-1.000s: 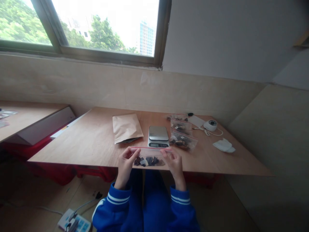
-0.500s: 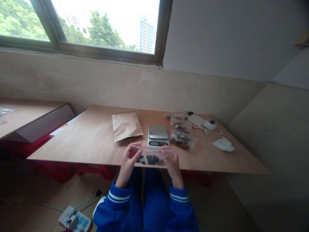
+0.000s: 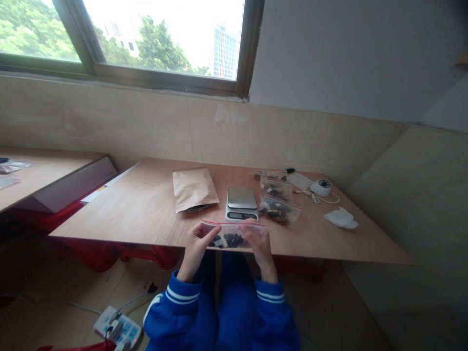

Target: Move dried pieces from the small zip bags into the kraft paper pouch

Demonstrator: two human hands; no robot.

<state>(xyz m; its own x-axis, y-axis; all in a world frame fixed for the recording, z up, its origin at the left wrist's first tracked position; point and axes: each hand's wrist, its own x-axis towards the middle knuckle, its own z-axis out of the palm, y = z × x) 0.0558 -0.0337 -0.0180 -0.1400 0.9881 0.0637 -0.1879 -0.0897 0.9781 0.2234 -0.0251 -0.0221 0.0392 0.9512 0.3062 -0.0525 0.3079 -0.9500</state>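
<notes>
A clear zip-lock bag [image 3: 232,240] with a red seal strip hangs between my two hands at the table's front edge. Dark pieces and a small white label show inside it. My left hand [image 3: 199,241] grips the bag's left upper corner, thumb laid along the strip. At the other end, my right hand [image 3: 259,241] pinches the top edge from the right. Just beyond the bag sits a digital kitchen scale [image 3: 242,200] with a bare metal plate. Left of the scale lies a brown kraft paper pouch [image 3: 195,190].
Several filled zip-lock bags [image 3: 280,209] lie right of the scale. Behind them are a white card [image 3: 300,181] and a black pen [image 3: 290,170]. A white dome camera [image 3: 321,187] with its cable and a crumpled tissue [image 3: 341,218] rest farther right. A power strip [image 3: 117,327] is on the floor.
My left thumb has shifted slightly rightward along the red strip, and the strip looks straighter. The whole view has moved a little; both hands keep hold of the bag.
</notes>
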